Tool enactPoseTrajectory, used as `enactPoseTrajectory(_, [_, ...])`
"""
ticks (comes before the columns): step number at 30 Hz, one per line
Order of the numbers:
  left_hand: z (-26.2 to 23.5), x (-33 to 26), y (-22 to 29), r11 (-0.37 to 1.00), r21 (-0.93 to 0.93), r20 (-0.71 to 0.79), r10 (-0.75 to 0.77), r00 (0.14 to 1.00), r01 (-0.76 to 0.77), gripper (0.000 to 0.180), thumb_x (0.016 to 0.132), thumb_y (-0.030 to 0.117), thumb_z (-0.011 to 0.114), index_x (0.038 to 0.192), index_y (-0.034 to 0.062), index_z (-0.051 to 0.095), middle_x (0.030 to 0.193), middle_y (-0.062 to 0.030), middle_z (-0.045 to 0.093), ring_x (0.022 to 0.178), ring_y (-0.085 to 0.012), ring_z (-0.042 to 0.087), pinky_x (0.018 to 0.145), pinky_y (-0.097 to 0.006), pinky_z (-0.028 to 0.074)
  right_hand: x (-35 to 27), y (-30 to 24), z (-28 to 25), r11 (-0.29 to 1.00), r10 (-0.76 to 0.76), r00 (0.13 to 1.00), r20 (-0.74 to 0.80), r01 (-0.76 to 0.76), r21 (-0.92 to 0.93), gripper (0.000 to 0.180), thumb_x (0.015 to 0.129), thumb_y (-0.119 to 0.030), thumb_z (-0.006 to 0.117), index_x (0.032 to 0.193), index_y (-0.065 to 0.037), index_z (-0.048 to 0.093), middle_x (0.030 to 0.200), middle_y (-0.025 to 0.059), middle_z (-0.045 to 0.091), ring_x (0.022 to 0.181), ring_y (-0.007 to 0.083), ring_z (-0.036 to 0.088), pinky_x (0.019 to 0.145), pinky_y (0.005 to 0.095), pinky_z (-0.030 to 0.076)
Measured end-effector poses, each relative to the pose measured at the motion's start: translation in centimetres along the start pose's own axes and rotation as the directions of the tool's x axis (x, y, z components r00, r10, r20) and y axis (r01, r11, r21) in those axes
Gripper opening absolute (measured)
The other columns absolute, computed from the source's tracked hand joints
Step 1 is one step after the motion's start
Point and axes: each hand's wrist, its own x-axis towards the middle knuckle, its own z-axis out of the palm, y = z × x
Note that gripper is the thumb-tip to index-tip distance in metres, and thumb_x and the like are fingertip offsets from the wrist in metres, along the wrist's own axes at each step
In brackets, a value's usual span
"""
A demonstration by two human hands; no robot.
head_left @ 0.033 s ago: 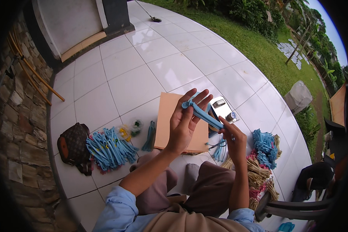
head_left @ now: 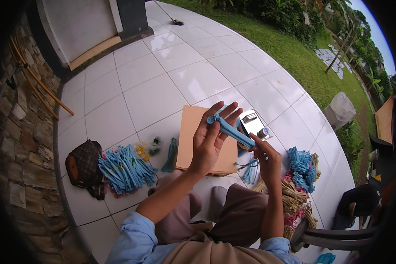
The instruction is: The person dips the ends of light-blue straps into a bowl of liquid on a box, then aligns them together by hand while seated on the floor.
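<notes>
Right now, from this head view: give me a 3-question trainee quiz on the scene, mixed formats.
1. True or false: both hands grip one light blue strip.
2. Multiple choice: the tan board lies on A) grass B) white tiled floor C) a chair.
3. Fill in: the pile of blue strips lies beside a brown ____ at the person's left.

Key:
1. True; left hand holds the upper end, right hand the lower.
2. B, the tiled floor.
3. Bag.
</notes>
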Motion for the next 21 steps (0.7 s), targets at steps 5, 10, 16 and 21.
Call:
enactPoseTrajectory(5, [-1.2, 0.7, 0.1, 0.995, -0.098, -0.205, -0.040, 0.978, 0.020, 0.037, 0.096, 0.012, 0.041, 0.130, 0.0003, 0.034, 0.128, -0.0184, 0.044, 0.121, -0.0285, 0.044, 0.106, -0.037, 0.036, 0.2, 2.1, -0.7, 0.950, 0.068, 0.997, 0.040, -0.077, 0.301, 0.032, 0.088, -0.001, 0.053, 0.120, -0.003, 0.052, 0.087, 0.0099, 0.064, 0.069, 0.0112, 0.056, 0.062, 0.0251, 0.044])
enactPoseTrajectory(10, [-3.6, 2.2, 0.1, 0.991, -0.116, -0.371, -0.105, 0.923, 0.066, 0.034, 0.095, 0.008, 0.042, 0.127, -0.0013, 0.036, 0.128, -0.0170, 0.044, 0.121, -0.0280, 0.044, 0.105, -0.038, 0.039, 1.0, 1.2, -2.2, 0.788, 0.016, 0.970, 0.243, -0.162, 0.595, 0.050, 0.087, 0.002, 0.052, 0.133, -0.005, 0.032, 0.104, 0.0127, 0.059, 0.082, 0.0147, 0.058, 0.074, 0.0273, 0.046])
enactPoseTrajectory(16, [-4.3, 2.5, -0.8, 0.842, 0.534, -0.301, 0.270, 0.915, -0.073, 0.038, 0.092, 0.005, 0.043, 0.128, -0.0007, 0.033, 0.136, -0.0184, 0.033, 0.129, -0.0291, 0.032, 0.109, -0.042, 0.027, 2.4, -0.5, -3.3, 0.761, 0.097, 0.985, 0.144, -0.167, 0.627, 0.061, 0.079, 0.006, 0.059, 0.133, -0.005, 0.033, 0.101, 0.0119, 0.054, 0.083, 0.0176, 0.063, 0.071, 0.0267, 0.049])
enactPoseTrajectory(21, [-3.8, 2.5, 1.1, -0.349, 0.552, 0.823, 0.082, 0.562, -0.758, 0.074, 0.071, -0.005, 0.057, 0.124, 0.0439, 0.041, 0.129, -0.0032, 0.032, 0.125, -0.0227, 0.031, 0.109, -0.056, 0.013, 6.2, -3.7, -4.5, 0.633, 0.127, 0.971, 0.202, -0.236, 0.737, 0.056, 0.079, 0.006, 0.059, 0.129, 0.000, 0.036, 0.105, 0.0151, 0.051, 0.085, 0.0226, 0.063, 0.072, 0.0278, 0.052])
